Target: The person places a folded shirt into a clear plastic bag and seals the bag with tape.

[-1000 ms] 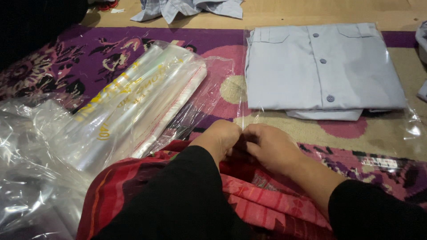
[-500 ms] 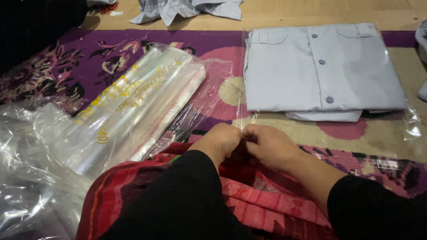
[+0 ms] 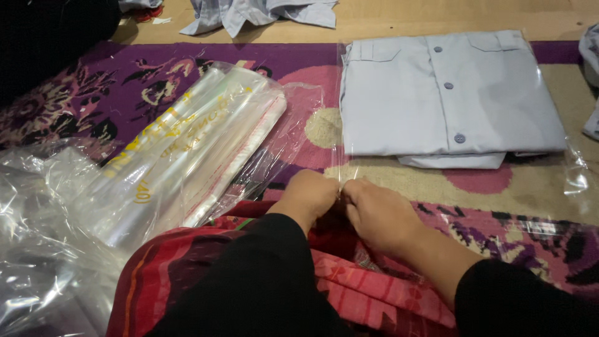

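Folded pale-blue shirt (image 3: 449, 93) lies in its clear plastic bag (image 3: 571, 178) on the patterned rug (image 3: 112, 93), far of both hands. Left hand (image 3: 306, 196) and right hand (image 3: 377, 215) pinch the bag's near edge, fingers closed. Stacked empty bags (image 3: 187, 153) lie left.
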